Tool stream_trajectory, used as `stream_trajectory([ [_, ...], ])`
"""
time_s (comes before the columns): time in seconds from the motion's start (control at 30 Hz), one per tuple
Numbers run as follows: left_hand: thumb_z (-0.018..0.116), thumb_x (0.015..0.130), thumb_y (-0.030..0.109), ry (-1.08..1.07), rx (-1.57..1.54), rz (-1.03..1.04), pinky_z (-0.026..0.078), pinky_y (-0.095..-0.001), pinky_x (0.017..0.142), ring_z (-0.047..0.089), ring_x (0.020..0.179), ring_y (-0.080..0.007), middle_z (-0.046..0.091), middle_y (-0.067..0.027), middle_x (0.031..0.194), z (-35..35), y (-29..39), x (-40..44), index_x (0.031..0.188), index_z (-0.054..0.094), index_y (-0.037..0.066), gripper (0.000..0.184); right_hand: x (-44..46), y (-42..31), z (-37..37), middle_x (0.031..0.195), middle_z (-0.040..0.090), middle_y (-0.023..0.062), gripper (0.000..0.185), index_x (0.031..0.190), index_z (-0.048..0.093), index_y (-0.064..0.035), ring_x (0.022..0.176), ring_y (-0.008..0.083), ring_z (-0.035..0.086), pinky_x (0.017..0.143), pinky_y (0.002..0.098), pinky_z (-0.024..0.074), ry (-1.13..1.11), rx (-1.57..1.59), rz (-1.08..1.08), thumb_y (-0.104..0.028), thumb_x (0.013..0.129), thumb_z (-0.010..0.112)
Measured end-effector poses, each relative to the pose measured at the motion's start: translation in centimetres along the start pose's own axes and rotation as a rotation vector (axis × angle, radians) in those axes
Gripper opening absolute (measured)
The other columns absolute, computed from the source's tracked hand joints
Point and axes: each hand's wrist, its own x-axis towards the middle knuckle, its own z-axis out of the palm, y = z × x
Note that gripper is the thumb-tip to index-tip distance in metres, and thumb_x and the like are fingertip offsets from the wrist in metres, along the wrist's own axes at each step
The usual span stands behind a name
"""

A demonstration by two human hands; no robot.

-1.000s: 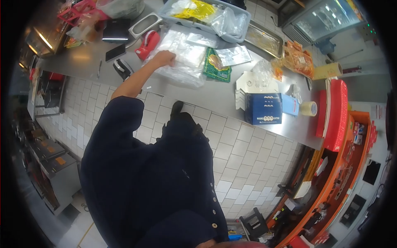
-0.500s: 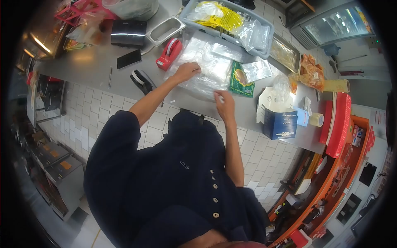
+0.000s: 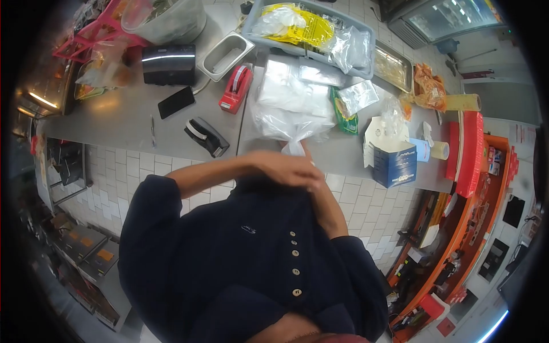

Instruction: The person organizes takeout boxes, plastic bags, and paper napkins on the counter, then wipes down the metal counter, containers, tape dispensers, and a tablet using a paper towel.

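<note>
The right hand [image 3: 307, 153] now seems to grip the bunched bag [image 3: 290, 121], the left hand's [image 3: 289, 170] hold unclear.

At the bench's [image 3: 114, 128] near edge, the left hand [image 3: 291, 172] is blurred and covers most of the right hand [image 3: 305, 150], so neither grip can be made out. Glare and creases veil what the plastic bag [image 3: 294, 121] holds. A silver packet [image 3: 358, 96] hides part of the green packet [image 3: 346, 122]. Toward the near right corner, the blue box's [image 3: 396, 167] lettering is too small to read. Along the far side, the grey bin [image 3: 269, 43] and clear tub [image 3: 191, 30] run past the top edge.
</note>
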Motion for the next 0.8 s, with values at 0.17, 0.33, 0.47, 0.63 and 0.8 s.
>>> stream_trajectory([
  [0.17, 0.052, 0.103, 0.03, 0.021, 0.122, -0.146, 0.045, -0.0381, 0.07, 0.058, 0.073, -0.0287, 0.056, -0.0124, 0.075, -1.9, 3.3, 0.0, 0.09, 0.058, 0.005, 0.029, 2.1, 0.4, 0.4, 0.114, 0.064, 0.0169, 0.03, 0.11, 0.065, -0.0019, 0.112, 0.0332, 0.058, 0.09, 0.0467, 0.0471, 0.004, 0.067, 0.018, -0.023, 0.088, 0.065],
  [0.33, 0.057, 0.098, 0.038, 0.208, 0.644, -0.263, 0.046, -0.0444, 0.077, 0.063, 0.083, -0.0343, 0.063, -0.0171, 0.083, -0.9, -0.4, -2.8, 0.097, 0.062, 0.006, 0.033, 2.8, 0.6, 1.3, 0.111, 0.065, 0.016, 0.031, 0.109, 0.065, -0.0027, 0.108, 0.0319, 0.06, 0.089, 0.0455, 0.0478, 0.01, 0.134, 0.026, -0.024, 0.088, 0.066],
  [0.47, 0.063, 0.094, 0.034, 0.212, 0.384, -0.344, 0.047, -0.0436, 0.087, 0.063, 0.097, -0.035, 0.066, -0.0177, 0.098, 0.5, -1.7, -6.0, 0.109, 0.064, 0.004, 0.034, 1.9, 1.6, 0.6, 0.108, 0.065, 0.0154, 0.031, 0.109, 0.065, -0.0033, 0.105, 0.0309, 0.061, 0.088, 0.0445, 0.0484, -0.005, 0.364, 0.09, -0.026, 0.088, 0.066],
  [0.63, 0.069, 0.088, 0.027, 0.603, 0.59, -0.175, 0.045, -0.0448, 0.096, 0.059, 0.11, -0.0339, 0.065, -0.0139, 0.112, 0.0, -5.3, -6.0, 0.119, 0.061, 0.004, 0.039, 0.8, 2.5, 0.4, 0.105, 0.066, 0.0145, 0.031, 0.109, 0.066, -0.0041, 0.102, 0.0296, 0.063, 0.088, 0.0432, 0.0492, -0.017, 0.664, 0.235, -0.028, 0.088, 0.067],
  [0.8, 0.073, 0.082, 0.023, 0.603, 1.272, -0.243, 0.039, -0.0452, 0.099, 0.047, 0.126, -0.0306, 0.055, -0.0108, 0.131, -2.9, -12.8, -3.6, 0.131, 0.056, 0.012, 0.052, 2.3, -0.3, -1.1, 0.104, 0.071, 0.0172, 0.033, 0.115, 0.068, -0.0087, 0.105, 0.0348, 0.065, 0.091, 0.0442, 0.0511, 0.041, -0.083, -0.136, -0.029, 0.09, 0.064],
])
